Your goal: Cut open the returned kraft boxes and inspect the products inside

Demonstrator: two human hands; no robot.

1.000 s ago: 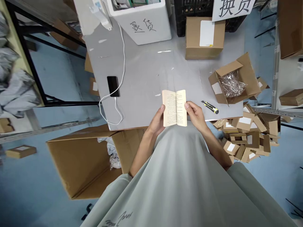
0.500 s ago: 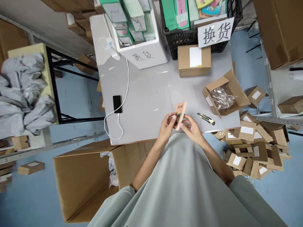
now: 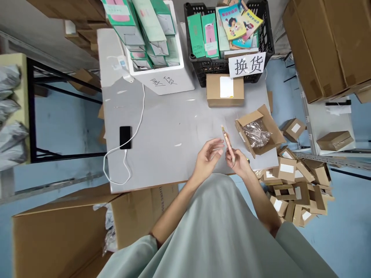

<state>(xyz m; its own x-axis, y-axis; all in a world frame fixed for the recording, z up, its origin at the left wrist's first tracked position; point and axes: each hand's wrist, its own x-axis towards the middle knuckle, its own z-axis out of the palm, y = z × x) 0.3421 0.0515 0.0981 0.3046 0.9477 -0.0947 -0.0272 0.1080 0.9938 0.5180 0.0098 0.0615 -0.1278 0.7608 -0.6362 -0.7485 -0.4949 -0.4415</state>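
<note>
My right hand point(image 3: 240, 161) holds a small, thin, orange-pink booklet point(image 3: 228, 144) above the front of the table, gripping its lower end. The booklet is turned nearly edge-on, so its cover hardly shows. Just left of it is my left hand point(image 3: 209, 155), its fingers loosely curved and apart, with nothing in it. Behind my right hand lies a utility knife, almost wholly hidden. An opened cardboard box point(image 3: 276, 129) with clear crumpled plastic point(image 3: 256, 134) inside sits to the right.
On the grey table point(image 3: 162, 127) are a closed carton point(image 3: 225, 101), a white foam bin point(image 3: 174, 85) of green boxes and a black crate point(image 3: 199, 69) with colourful booklets. A black phone-like device point(image 3: 125, 143) lies by a white cable. Cartons point(image 3: 292, 193) are heaped at right; a large box point(image 3: 58, 235) stands front left.
My left hand has let go of the booklet, which stays in my right hand and is now turned edge-on. The view has shifted, and my right hand now covers most of the utility knife.
</note>
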